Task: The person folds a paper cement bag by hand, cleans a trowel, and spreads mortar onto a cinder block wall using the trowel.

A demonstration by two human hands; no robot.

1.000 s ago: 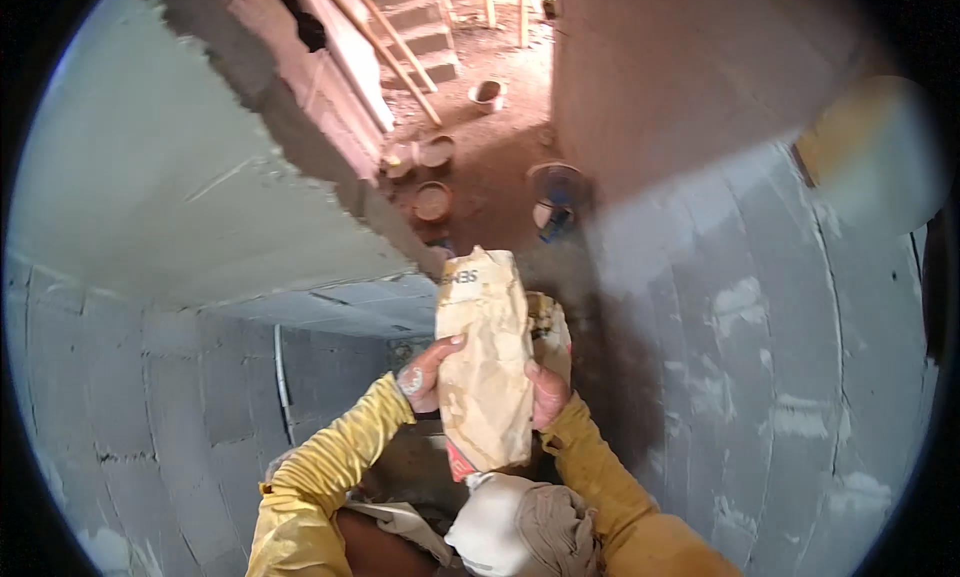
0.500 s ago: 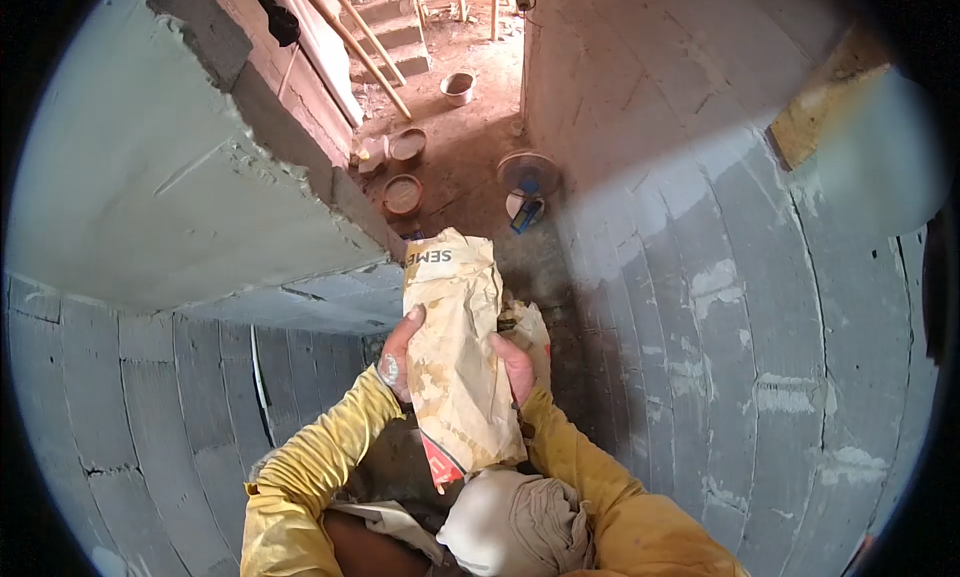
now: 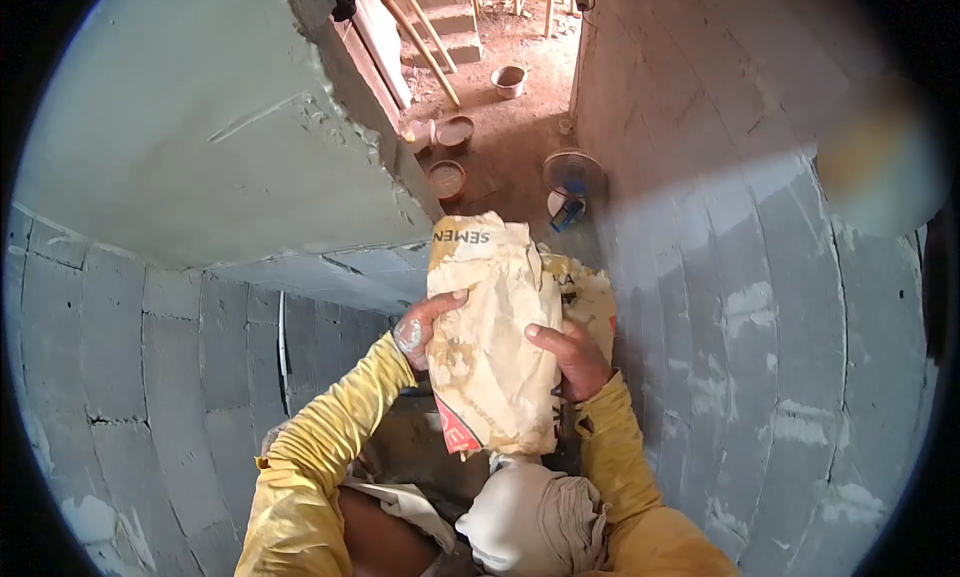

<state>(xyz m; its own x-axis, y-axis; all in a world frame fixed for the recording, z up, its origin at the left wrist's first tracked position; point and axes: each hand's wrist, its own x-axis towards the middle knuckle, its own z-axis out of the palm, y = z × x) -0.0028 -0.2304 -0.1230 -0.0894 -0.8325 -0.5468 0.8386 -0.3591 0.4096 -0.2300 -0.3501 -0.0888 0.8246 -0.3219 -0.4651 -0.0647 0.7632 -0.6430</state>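
Observation:
A crumpled paper cement bag (image 3: 495, 337) with dark letters and a red corner is held up before me, its far end pointing down the passage. My left hand (image 3: 430, 327) grips its left edge, thumb on top. Round the right edge is my right hand (image 3: 575, 355), its thumb pressed on the paper and its other fingers hidden beneath. Another flap of lettered brown paper (image 3: 592, 302) shows behind the bag on the right; whether it belongs to the same bag I cannot tell. Below the bag is a pale rounded shape with bunched cloth (image 3: 530, 522).
Grey block walls (image 3: 770, 377) close in on both sides, and a plastered wall edge (image 3: 345, 107) juts in at left. Ahead on the floor stand a bucket (image 3: 509, 81), round tubs (image 3: 447, 180) and a blue tool (image 3: 568, 213). Wooden poles (image 3: 425, 42) lean near steps (image 3: 445, 22).
The bag now looks wider and flatter, and more of the lettered paper behind it shows. My right hand has moved right, its thumb further over the paper. The view has shifted left.

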